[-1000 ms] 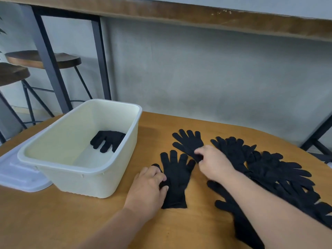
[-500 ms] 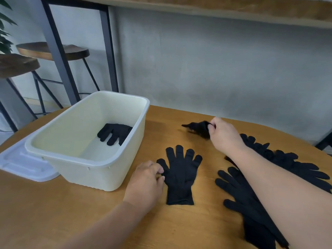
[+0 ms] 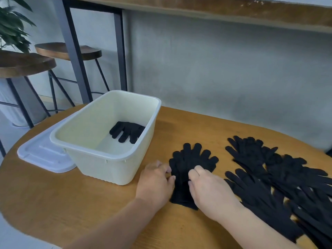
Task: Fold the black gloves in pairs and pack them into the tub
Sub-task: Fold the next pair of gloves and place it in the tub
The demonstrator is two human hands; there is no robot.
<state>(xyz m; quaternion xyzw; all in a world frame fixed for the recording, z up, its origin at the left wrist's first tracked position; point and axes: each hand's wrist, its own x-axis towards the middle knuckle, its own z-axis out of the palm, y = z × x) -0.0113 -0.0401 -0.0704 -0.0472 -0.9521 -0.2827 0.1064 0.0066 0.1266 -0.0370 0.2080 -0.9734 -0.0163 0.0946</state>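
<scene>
Two black gloves lie stacked as a pair (image 3: 192, 162) on the wooden table, fingers pointing away from me. My left hand (image 3: 155, 182) pinches the pair's left edge with curled fingers. On the right side of the pair, my right hand (image 3: 210, 191) grips the top glove near the palm. To the left stands the cream tub (image 3: 115, 159), with one folded pair of black gloves (image 3: 128, 131) inside on its floor. A spread of several loose black gloves (image 3: 273, 177) covers the table to the right.
A white lid (image 3: 43, 153) lies flat under and left of the tub. The round table's edge (image 3: 27, 229) curves near me at the lower left. Two wooden stools (image 3: 59, 49) and a dark metal frame (image 3: 71, 51) stand behind, with a grey wall beyond.
My right hand carried a glove from the far side of the table and laid it on the glove in front of me. Both hands now hold the stacked pair.
</scene>
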